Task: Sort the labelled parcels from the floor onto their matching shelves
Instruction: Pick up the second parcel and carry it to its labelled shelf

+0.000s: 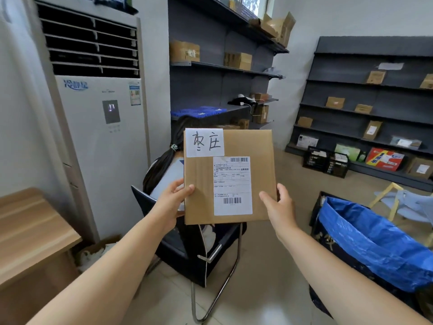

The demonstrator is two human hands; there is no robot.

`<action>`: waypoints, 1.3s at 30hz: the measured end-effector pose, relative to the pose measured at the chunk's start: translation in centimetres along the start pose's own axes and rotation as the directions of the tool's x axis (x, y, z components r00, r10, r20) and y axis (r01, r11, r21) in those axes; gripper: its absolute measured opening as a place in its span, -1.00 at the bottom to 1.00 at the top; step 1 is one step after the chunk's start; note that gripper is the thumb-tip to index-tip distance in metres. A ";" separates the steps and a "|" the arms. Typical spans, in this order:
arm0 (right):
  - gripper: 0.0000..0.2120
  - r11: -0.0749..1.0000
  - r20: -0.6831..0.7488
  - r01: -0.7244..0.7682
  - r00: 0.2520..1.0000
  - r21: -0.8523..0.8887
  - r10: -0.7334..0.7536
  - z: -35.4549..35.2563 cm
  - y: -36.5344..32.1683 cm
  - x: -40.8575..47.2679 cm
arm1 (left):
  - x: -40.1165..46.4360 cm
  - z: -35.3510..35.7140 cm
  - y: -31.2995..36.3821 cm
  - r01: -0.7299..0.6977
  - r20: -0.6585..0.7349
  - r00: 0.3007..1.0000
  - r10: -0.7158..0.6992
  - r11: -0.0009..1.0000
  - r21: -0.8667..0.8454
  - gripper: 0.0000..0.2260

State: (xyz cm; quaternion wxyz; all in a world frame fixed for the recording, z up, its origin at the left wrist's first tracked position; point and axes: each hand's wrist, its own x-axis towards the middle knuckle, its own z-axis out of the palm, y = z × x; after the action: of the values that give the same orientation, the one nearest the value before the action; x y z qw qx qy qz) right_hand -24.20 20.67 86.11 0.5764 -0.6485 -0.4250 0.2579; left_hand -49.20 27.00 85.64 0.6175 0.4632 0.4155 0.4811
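Note:
I hold a flat brown cardboard parcel (201, 191) upright in front of me at chest height. It carries a white handwritten label at its top left and a printed shipping label with barcodes in the middle. My left hand (173, 202) grips its lower left edge, thumb on the front. On the lower right edge sits my right hand (280, 207), gripping the same way. Dark shelves (225, 66) with several boxes stand straight ahead, and a second dark shelf unit (365, 113) with more parcels lines the right wall.
A person sits in a black chair (210, 254) directly behind the parcel, back to me. A tall white air conditioner (100, 137) stands left, a wooden desk (30, 231) at near left. A blue bag (379, 245) in a dark crate sits at the right, black crates (325, 161) by the far shelf.

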 end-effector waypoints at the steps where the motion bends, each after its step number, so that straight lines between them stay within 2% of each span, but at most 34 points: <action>1: -0.62 1.000 0.019 0.012 1.000 -0.001 -0.012 0.1 0.0 0.8 | 0.0 0.2 0.0 -0.014 -0.022 1.000 0.014 1.000 -0.005 -0.62; 4: -0.63 1.000 0.089 0.031 0.996 -0.001 -0.031 1.0 -0.1 2.6 | -0.4 0.2 -0.4 -0.032 -0.112 0.993 0.029 0.999 -0.021 -0.63; 7: -0.74 0.998 0.180 0.058 0.982 0.015 -0.060 2.6 0.0 3.6 | -1.4 -0.6 -1.0 -0.052 -0.207 0.977 0.041 0.998 -0.046 -0.59; 9: -0.72 0.997 0.246 0.069 0.966 0.033 -0.075 3.9 -0.1 3.7 | -2.3 -1.5 -1.2 -0.056 -0.278 0.960 0.042 0.998 -0.043 -0.58; 17: -0.66 0.994 0.545 0.076 0.832 0.074 -0.104 12.5 -0.9 0.3 | -9.3 -8.6 -1.8 -0.110 -0.523 0.850 0.063 0.992 -0.058 -0.55; 23: -0.65 0.986 0.693 0.078 0.704 0.144 -0.157 19.9 -3.3 -6.7 | -17.4 -14.7 -0.9 -0.202 -0.703 0.707 0.073 0.974 -0.102 -0.55; 27: -0.64 0.983 0.786 0.075 0.592 0.165 -0.177 24.8 -5.2 -12.5 | -23.7 -18.8 0.1 -0.226 -0.785 0.615 0.068 0.970 -0.094 -0.54; 30: -0.63 0.982 0.849 0.048 0.496 0.184 -0.183 28.5 -7.1 -17.8 | -29.0 -22.1 1.0 -0.253 -0.850 0.522 0.071 0.964 -0.075 -0.50; 34: -0.56 0.975 0.887 0.036 0.411 0.217 -0.213 33.0 -9.2 -25.4 | -36.0 -26.4 1.8 -0.277 -0.920 0.387 0.068 0.960 -0.046 -0.50; 39: -0.64 0.970 0.934 0.007 0.271 0.241 -0.234 37.3 -11.0 -34.6 | -44.2 -30.3 2.1 -0.326 -0.969 0.235 0.075 0.945 -0.006 -0.52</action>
State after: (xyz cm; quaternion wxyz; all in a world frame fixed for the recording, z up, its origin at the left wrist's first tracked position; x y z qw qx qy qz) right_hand -75.19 10.73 83.84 0.2829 -0.2719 -0.7067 0.5888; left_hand -87.20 -10.84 83.82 0.2158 0.0595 0.5878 0.7774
